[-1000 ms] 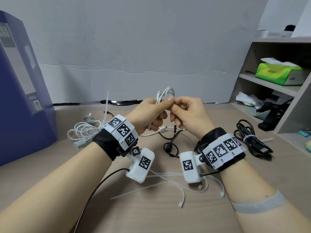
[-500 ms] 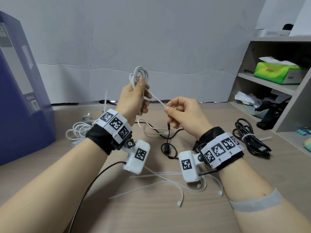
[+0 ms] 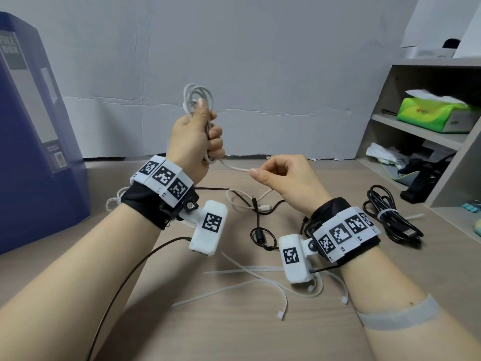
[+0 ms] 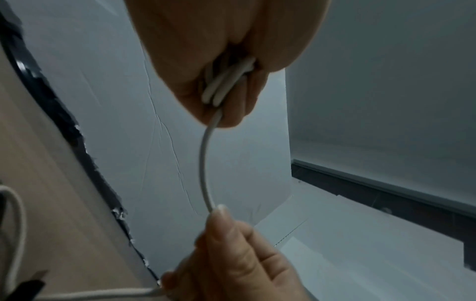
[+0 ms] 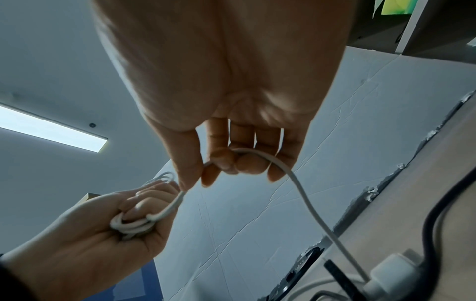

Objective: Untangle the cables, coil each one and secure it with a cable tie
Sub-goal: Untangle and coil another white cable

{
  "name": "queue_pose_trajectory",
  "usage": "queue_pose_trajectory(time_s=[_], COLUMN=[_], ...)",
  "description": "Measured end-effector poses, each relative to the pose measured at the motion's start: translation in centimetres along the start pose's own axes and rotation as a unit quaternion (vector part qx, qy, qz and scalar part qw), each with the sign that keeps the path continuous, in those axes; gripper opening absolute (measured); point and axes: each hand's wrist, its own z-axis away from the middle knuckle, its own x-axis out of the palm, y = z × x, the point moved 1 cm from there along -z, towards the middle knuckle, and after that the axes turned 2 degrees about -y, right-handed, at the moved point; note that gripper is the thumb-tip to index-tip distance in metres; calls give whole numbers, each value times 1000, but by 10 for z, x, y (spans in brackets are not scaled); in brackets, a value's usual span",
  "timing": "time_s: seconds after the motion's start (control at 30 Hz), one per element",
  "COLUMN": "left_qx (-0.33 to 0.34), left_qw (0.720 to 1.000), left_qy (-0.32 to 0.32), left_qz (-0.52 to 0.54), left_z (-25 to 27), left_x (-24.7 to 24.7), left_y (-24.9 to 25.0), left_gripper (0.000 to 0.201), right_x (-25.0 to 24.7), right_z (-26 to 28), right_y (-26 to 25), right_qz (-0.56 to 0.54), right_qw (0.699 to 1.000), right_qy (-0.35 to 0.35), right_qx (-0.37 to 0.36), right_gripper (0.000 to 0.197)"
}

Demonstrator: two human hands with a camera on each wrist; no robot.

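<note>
Your left hand (image 3: 194, 142) grips the coiled white cable (image 3: 197, 96) raised above the table (image 3: 234, 332); your right hand (image 3: 289, 178) pinches its loose strand, whose tail trails onto the table.

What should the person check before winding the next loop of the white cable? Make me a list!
1. Left hand grips the coiled loops: ok, its fingers are curled round the bundle.
2. Right hand holds the loose strand of the white cable: ok, pinched between thumb and fingers.
3. Loops stay together: ok, they stick out neatly above the left fist.
4. Rest of the white cable is free of the black cable: not ok, they cross on the table.
5. Cable ties are ready: ok, several lie near the wrists.
6. How much white cable is left: cannot tell, the right hand hides part of it.
</note>
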Motion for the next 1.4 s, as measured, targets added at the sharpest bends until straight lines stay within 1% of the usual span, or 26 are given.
queue_pose_trajectory(time_s=[0.1,0.17,0.27,0.37,0.43,0.5,0.57,0.73,0.83,0.9,0.97,1.0,1.07,1.17,1.23,1.3,1.4], left_qx=[-47,-55,-55,-53,-58,-79,-104,-159,-182,-173,-141,-121,-79,-12,38,76,102], left_qw=[994,985,959,927,917,920,925,919,916,923,939,950,972,993,995,992,986], left_qy=[-35,-53,-93,-149,-189,-206,-210,-213,-226,-225,-207,-188,-132,-25,37,81,118], left_qz=[-87,-152,-262,-341,-346,-324,-300,-292,-276,-262,-235,-217,-176,-113,-79,-63,-62], left_z=[3,6,11,18,22,26,27,28,27,24,20,17,8,-3,-8,-11,-13], left_x=[3,5,9,12,15,16,18,18,16,15,12,10,3,-10,-18,-23,-26], left_y=[-8,-14,-23,-33,-36,-35,-33,-33,-32,-30,-27,-25,-19,-8,-3,0,0], left_gripper=[34,35,36,45,49,48,47,40,37,33,29,31,31,25,26,28,29], right_x=[0,2,4,6,6,6,7,5,5,4,2,0,-3,-5,-5,-4,-4], right_z=[1,1,2,3,5,8,8,2,1,0,0,-1,-2,-3,-3,-4,-6], right_y=[-2,-3,-6,-10,-12,-14,-16,-10,-6,-5,-4,-3,0,1,2,4,8], right_qz=[2,3,-10,-39,-65,-82,-91,-79,-61,-49,-34,-28,-13,18,27,36,35], right_qw=[1000,1000,999,998,996,994,994,996,997,998,998,998,997,997,996,996,995], right_qy=[-1,-7,-14,-20,-35,-41,-29,19,36,47,57,62,71,77,78,84,96], right_qx=[-15,-21,-40,-53,-59,-56,-47,-24,-19,-15,-9,-10,-15,-15,-19,-19,-18], right_gripper=[21,22,23,17,13,12,14,37,39,36,30,24,14,12,12,12,14])
